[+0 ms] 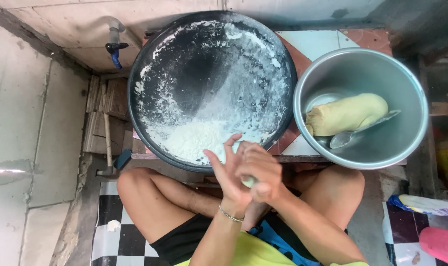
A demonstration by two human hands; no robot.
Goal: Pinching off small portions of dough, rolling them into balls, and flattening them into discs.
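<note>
Both hands are pressing together palm to palm at 6 o'clock of frame, just below the near rim of the big dark pan [150, 54]. Left hand [228, 178], wearing a thin bracelet [231, 216] at the wrist, is standing upright with fingers spread and pointing toward 12 o'clock. Right hand [259, 173] is lying across it from 4 o'clock, fingers curled over. A small pale dough piece [248, 182] is peeking out between the palms, both hands closing on it; most of it is hidden.

The pan is sitting at 12 o'clock of the hands, dusted white all over, with a heap of flour [197, 139] lying at its near edge, just beyond the fingertips. At 2 o'clock a steel bowl [406, 83] is sitting just beside the pan, rims close, cannot tell if touching. Inside it a yellowish dough log [347, 114] is lying across the bottom, a metal spoon [364, 129] resting against its near side, bowl end toward 8 o'clock.

Bare knees are showing under the hands on either side. A blue-handled tap [115, 49] is sticking out of the wall at 10 o'clock. A pink plastic item [441, 244] is lying at 4 o'clock, well apart.
</note>
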